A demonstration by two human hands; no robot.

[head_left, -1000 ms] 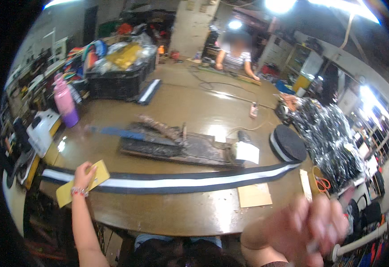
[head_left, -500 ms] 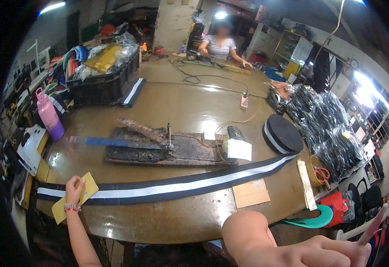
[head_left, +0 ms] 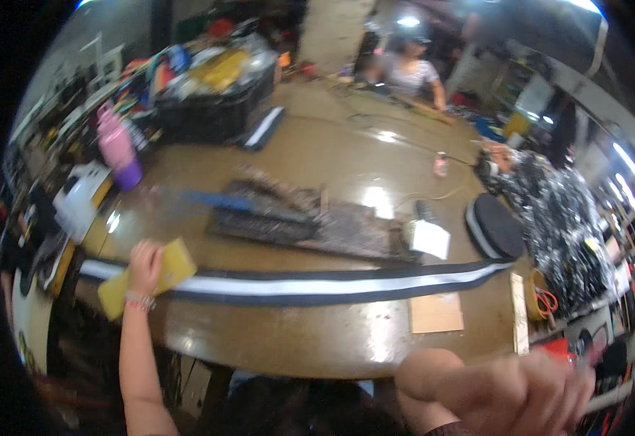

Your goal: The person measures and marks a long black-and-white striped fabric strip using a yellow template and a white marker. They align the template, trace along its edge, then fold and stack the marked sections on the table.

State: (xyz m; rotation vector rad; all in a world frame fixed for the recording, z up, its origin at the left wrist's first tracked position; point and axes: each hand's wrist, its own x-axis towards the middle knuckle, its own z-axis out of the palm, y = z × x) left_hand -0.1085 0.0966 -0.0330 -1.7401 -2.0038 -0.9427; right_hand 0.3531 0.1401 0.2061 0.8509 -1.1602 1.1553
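Note:
My left hand [head_left: 145,267] is closed on a flat yellow card [head_left: 178,266], which lies slantwise across the left end of a long black strap with a white centre stripe [head_left: 310,285]. The strap runs rightward over the table to its wound roll [head_left: 493,227]. Close to the camera at the lower right, my right hand [head_left: 503,389] is raised off the table with its fingers curled and blurred. A thin pinkish thing shows by its fingertips, too smeared to name.
Behind the strap lies a dark, scorched-looking board [head_left: 354,229] with a blue strip. A tan card [head_left: 436,312] rests in front. A pink-purple bottle [head_left: 119,149], a black crate [head_left: 208,116], plastic-wrapped bundles [head_left: 557,225] and orange-handled scissors [head_left: 546,299] stand around. Another person [head_left: 412,73] sits at the far side.
The view has swung, so the scene sits farther right and higher at the left. My left hand still holds the yellow card on the strap. My right hand's fingers look more curled.

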